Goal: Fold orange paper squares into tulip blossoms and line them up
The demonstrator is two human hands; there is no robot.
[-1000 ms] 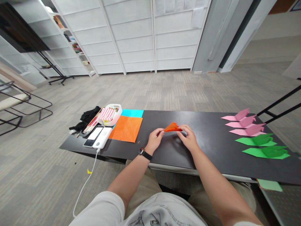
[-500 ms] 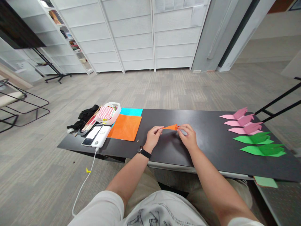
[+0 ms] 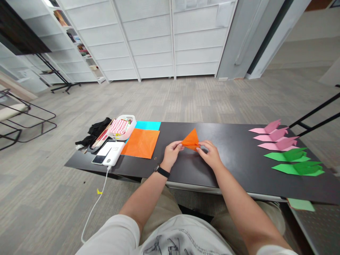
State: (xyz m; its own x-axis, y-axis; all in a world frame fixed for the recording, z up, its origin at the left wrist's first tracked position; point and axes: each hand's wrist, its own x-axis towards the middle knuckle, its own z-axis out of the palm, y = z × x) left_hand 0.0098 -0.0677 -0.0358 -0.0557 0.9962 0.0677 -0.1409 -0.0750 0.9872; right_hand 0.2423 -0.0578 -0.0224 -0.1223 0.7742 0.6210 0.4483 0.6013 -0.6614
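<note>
A folded piece of orange origami paper (image 3: 191, 138) is held between my two hands over the middle of the dark table. Its upper part stands up as a triangle, with a narrow fold along the lower side. My left hand (image 3: 172, 153) pinches the left corner. At the right corner, my right hand (image 3: 210, 152) grips the paper with thumb and fingers. Flat orange sheets (image 3: 142, 143) lie to the left of my hands, partly over a blue sheet (image 3: 148, 125).
Pink folded paper figures (image 3: 271, 137) and green ones (image 3: 294, 164) line the right of the table (image 3: 239, 173). At left are a white basket (image 3: 129, 131), a phone (image 3: 102, 154), a white power bank (image 3: 114, 154) with a cable, and black cloth (image 3: 98, 130).
The orange paper was a thin, flat-looking strip between my hands; now a triangular part of it stands up and a lower flap shows. Both hands keep hold of its ends.
</note>
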